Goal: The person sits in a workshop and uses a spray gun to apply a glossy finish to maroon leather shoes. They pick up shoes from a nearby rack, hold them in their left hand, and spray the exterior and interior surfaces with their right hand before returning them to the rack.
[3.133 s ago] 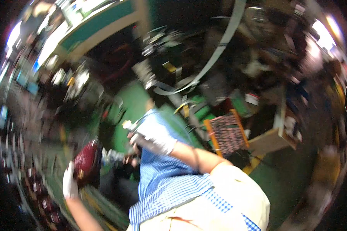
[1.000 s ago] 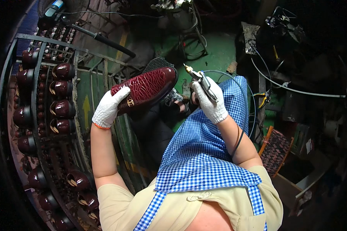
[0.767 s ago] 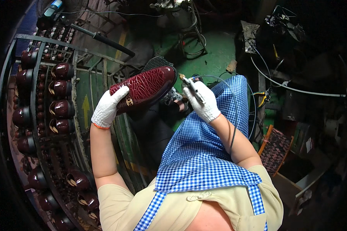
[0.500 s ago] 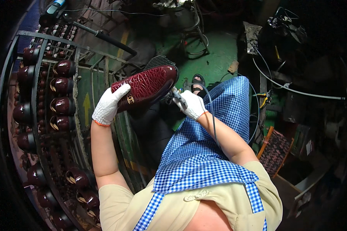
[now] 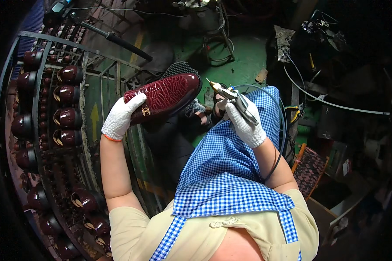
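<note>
My left hand, in a white knit glove with an orange cuff, grips a dark red, glossy, crinkle-textured shoe by its heel end. A gold ornament sits on the shoe's upper, and its toe points to the right. In my right hand, gloved the same way, is a metal spray gun with a thin brass-coloured nozzle. That nozzle tip points up and left, apart from the shoe's toe. From the gun a bluish hose curves down past my right forearm.
On my left stands a metal rack holding several dark red shoes. A stool is ahead on the green floor. Yellow-handled pliers and a patterned chair back lie to the right. A pale hose crosses there.
My right hand has drawn back to the right, away from the underside of the shoe, and the spray gun now tips upward. The shoe stays almost where it was in my left hand.
</note>
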`<state>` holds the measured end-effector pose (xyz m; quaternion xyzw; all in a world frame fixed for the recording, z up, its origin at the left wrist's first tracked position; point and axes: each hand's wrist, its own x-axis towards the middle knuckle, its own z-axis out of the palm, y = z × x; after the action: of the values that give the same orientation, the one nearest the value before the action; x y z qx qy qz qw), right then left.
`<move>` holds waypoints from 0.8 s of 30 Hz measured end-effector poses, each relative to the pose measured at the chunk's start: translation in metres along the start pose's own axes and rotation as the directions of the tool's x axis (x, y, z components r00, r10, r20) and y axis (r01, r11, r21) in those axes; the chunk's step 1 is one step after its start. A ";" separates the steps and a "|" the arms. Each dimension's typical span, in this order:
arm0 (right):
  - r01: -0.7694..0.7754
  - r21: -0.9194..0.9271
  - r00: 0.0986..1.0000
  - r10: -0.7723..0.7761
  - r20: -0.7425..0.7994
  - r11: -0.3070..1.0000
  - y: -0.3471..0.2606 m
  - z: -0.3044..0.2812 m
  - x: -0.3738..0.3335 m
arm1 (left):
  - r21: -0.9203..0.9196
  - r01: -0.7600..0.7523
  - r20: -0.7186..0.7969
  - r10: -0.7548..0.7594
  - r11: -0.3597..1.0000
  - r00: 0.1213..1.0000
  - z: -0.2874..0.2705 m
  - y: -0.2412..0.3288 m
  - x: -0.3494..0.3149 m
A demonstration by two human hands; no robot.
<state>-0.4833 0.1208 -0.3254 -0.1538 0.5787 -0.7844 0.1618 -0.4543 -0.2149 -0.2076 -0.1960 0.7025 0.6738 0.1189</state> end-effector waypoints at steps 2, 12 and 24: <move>0.005 -0.047 1.000 -0.005 0.001 0.999 -0.005 0.002 0.002 | 0.006 -0.004 0.003 0.004 1.000 1.000 0.000 0.000 -0.001; -0.012 -0.055 1.000 0.013 0.010 0.998 0.001 0.006 0.006 | 0.042 0.008 -0.028 -0.007 0.999 1.000 -0.004 -0.002 0.000; 0.048 -0.225 0.999 -0.050 -0.003 0.973 -0.005 0.008 0.004 | 0.071 0.009 -0.014 -0.008 0.997 1.000 0.000 0.004 -0.002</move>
<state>-0.4835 0.1136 -0.3181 -0.1820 0.6606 -0.7182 0.1212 -0.4545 -0.2143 -0.2029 -0.1994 0.7259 0.6465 0.1239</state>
